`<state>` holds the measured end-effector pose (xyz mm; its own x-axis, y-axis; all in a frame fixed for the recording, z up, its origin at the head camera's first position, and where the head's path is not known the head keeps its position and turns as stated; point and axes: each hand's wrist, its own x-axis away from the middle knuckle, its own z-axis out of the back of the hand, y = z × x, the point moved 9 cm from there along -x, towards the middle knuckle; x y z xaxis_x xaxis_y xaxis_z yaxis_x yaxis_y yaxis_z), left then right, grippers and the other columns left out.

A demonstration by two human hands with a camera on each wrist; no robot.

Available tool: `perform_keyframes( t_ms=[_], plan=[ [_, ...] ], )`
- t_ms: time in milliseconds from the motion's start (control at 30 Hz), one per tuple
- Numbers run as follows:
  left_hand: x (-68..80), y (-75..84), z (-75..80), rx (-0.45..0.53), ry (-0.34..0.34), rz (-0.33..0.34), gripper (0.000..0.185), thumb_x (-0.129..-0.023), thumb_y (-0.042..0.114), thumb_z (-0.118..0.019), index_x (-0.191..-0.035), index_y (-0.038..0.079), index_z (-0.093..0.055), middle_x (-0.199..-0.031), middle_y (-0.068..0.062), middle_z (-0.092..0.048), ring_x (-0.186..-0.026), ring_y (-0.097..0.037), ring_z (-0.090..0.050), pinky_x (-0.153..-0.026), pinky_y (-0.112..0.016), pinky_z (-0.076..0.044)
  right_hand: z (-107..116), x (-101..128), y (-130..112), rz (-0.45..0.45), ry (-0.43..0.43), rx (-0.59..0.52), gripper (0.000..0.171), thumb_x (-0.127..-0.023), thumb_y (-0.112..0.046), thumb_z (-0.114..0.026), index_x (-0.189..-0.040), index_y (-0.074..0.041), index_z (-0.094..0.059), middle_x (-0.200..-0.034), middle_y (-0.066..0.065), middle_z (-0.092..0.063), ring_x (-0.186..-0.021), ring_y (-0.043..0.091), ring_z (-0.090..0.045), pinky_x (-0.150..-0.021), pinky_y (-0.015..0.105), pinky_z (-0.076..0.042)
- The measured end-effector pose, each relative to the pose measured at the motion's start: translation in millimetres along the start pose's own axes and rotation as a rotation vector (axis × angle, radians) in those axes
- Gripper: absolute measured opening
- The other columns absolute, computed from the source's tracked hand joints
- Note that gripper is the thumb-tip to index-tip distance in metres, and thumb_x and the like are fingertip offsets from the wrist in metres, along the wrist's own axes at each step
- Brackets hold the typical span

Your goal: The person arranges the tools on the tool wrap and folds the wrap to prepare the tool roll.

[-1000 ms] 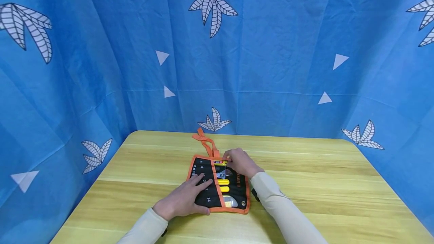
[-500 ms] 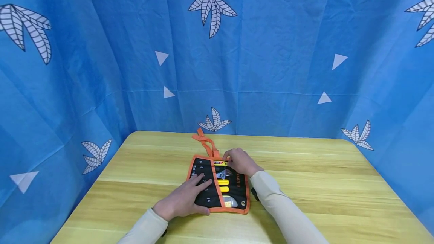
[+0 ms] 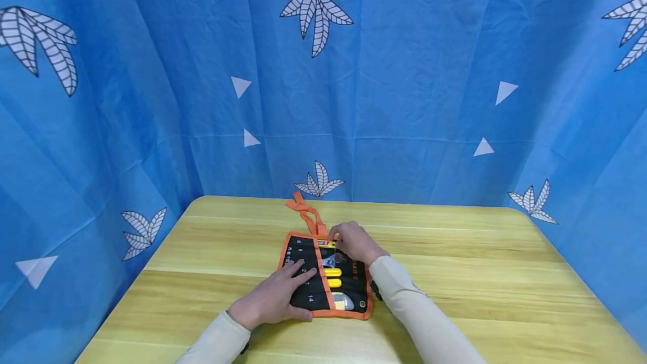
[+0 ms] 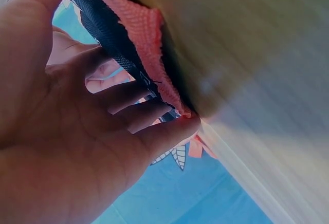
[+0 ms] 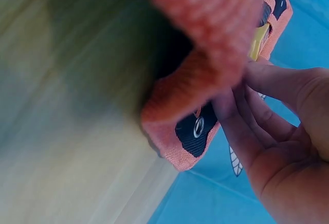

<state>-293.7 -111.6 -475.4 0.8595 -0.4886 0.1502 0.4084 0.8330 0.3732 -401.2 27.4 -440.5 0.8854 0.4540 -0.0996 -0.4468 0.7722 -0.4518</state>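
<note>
A black tool roll (image 3: 309, 296) with orange trim lies unrolled on the wooden table (image 3: 480, 274). Yellow-handled tools (image 3: 332, 272) sit in its middle pockets. My left hand (image 3: 275, 296) lies flat on the roll's numbered left half, fingers straight; in the left wrist view those fingers (image 4: 128, 121) reach under the orange edge (image 4: 144, 34). My right hand (image 3: 354, 240) curls over the roll's far right end, beside a yellow tool tip (image 3: 326, 244). The right wrist view shows its fingertips (image 5: 234, 100) gripping the orange-trimmed flap (image 5: 205, 34) near a metal eyelet (image 5: 198, 127).
Orange tie straps (image 3: 306, 213) trail from the roll's far edge toward the back of the table. Blue patterned curtain (image 3: 404, 100) encloses the table on three sides. Bare wood (image 3: 212, 240) lies left and right of the roll.
My right hand has shifted slightly left along the roll's far end. The left hand stays pressed on the roll.
</note>
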Motion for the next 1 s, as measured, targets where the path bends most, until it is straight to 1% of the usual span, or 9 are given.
perform_keyframes(
  t_ms=[200,333,467,667,833,1000],
  plan=[
    [0.3,3.4,1.9,0.000,0.006,-0.014,0.090,-0.082,0.060,-0.078,-0.157,0.023,-0.044,-0.166,-0.017,-0.031,-0.151,-0.043,-0.030,-0.117,-0.061,-0.035,0.7,-1.4,-3.3,0.028,0.023,0.008,0.019,-0.092,0.003,-0.072,-0.106,-0.008,-0.077,-0.107,0.011,-0.075,-0.087,0.024,-0.071,-0.086,0.042,-0.061],
    [-0.1,5.0,2.2,-0.006,0.009,-0.024,0.090,-0.082,0.060,-0.078,-0.157,0.023,-0.044,-0.165,-0.018,-0.031,-0.151,-0.043,-0.030,-0.117,-0.061,-0.035,0.5,-1.9,-5.9,0.029,0.031,0.019,0.019,-0.092,0.004,-0.071,-0.106,-0.008,-0.078,-0.110,0.011,-0.075,-0.090,0.025,-0.071,-0.087,0.043,-0.061],
    [-1.0,5.3,2.0,-0.020,0.007,-0.026,0.090,-0.083,0.061,-0.077,-0.157,0.023,-0.043,-0.165,-0.018,-0.030,-0.151,-0.044,-0.030,-0.117,-0.062,-0.035,-1.4,-3.3,-7.0,0.025,0.029,0.024,0.020,-0.093,0.005,-0.070,-0.107,-0.008,-0.078,-0.111,0.010,-0.075,-0.087,0.023,-0.070,-0.087,0.042,-0.061],
    [-0.6,2.5,-0.9,-0.023,-0.010,-0.005,0.090,-0.083,0.062,-0.076,-0.158,0.024,-0.042,-0.166,-0.017,-0.029,-0.152,-0.043,-0.029,-0.118,-0.061,-0.033,-3.3,-2.2,-7.8,0.051,0.018,0.001,0.022,-0.094,0.005,-0.067,-0.111,-0.006,-0.077,-0.110,0.011,-0.075,-0.087,0.022,-0.071,-0.087,0.042,-0.061],
    [0.3,2.6,-0.5,-0.011,-0.004,-0.015,0.090,-0.083,0.061,-0.076,-0.158,0.023,-0.042,-0.166,-0.017,-0.029,-0.152,-0.044,-0.029,-0.117,-0.062,-0.034,0.0,3.9,-7.7,0.068,0.022,-0.031,0.023,-0.095,0.004,-0.067,-0.115,-0.004,-0.074,-0.106,0.012,-0.075,-0.083,0.022,-0.069,-0.085,0.042,-0.061],
    [1.6,3.0,0.7,-0.008,-0.001,-0.018,0.090,-0.083,0.062,-0.075,-0.158,0.024,-0.042,-0.166,-0.017,-0.029,-0.151,-0.044,-0.029,-0.116,-0.063,-0.034,5.0,12.7,-9.8,0.106,0.036,-0.036,0.022,-0.097,-0.001,-0.067,-0.118,-0.004,-0.073,-0.098,0.008,-0.075,-0.079,0.015,-0.066,-0.085,0.040,-0.061]
  ],
)
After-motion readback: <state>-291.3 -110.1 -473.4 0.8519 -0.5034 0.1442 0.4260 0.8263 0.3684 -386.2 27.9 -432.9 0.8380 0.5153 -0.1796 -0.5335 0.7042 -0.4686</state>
